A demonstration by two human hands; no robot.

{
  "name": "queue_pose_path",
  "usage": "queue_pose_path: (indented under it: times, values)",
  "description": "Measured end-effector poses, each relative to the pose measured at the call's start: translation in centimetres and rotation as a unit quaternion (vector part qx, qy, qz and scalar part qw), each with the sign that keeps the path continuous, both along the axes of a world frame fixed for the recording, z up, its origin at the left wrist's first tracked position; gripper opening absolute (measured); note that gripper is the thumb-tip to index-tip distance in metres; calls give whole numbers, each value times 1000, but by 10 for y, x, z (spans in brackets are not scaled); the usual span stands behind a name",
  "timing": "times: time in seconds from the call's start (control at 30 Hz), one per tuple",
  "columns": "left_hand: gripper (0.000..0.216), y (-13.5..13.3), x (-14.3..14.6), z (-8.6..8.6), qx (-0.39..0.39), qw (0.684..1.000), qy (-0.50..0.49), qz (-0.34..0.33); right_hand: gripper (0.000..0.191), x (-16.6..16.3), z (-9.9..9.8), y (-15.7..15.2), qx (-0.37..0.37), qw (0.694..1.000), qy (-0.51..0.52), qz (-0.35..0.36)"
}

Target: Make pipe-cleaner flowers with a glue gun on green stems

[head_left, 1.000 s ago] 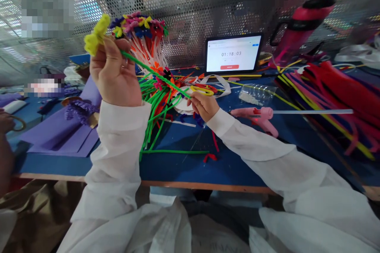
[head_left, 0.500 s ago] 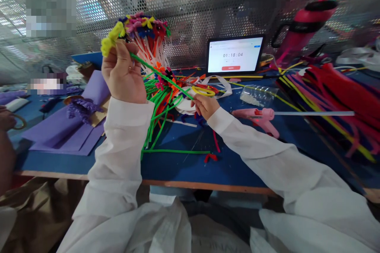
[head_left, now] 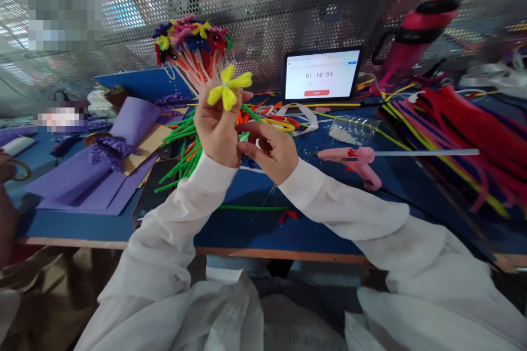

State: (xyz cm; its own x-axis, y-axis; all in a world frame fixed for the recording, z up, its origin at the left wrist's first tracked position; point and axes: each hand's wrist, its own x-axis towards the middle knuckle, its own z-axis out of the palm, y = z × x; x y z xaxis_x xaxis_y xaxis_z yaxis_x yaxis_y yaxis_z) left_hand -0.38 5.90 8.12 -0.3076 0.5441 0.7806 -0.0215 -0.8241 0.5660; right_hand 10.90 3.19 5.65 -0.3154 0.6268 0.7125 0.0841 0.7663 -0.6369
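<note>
My left hand (head_left: 217, 126) is closed on a yellow pipe-cleaner flower (head_left: 228, 88), pinched just under its petals and held upright over the blue table (head_left: 321, 225). Its green stem runs off behind the hand towards the right. My right hand (head_left: 269, 151) sits right beside it, fingers curled and touching the left fingers near the stem; what it grips is hidden. Behind both hands lies a heap of green pipe cleaners (head_left: 185, 145). A bunch of finished coloured flowers (head_left: 191, 38) stands upright at the back.
A pink glue gun (head_left: 356, 158) lies right of my hands, a tablet (head_left: 321, 74) showing a timer behind it. Red and pink pipe cleaners (head_left: 465, 131) pile up at far right. Purple paper (head_left: 102, 164) and a phone (head_left: 154, 192) lie left. Another person's hand (head_left: 8, 167) shows at the left edge.
My left hand has come down and to the right with the yellow flower, turning its petals towards me. My right hand has drawn in from the stem's far end to meet it.
</note>
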Motion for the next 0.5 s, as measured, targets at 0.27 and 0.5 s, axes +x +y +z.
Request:
queue_pose_path:
  times: [0.27, 0.5]
  values:
    - [23, 5, 5, -11, -27, 997, 64, 46, 42, 0, -5, 7, -104, 986, 83, 101]
    - [29, 23, -14, -10, -12, 998, 36, 58, 21, 15, 2, 6, 26, 988, 137, 72]
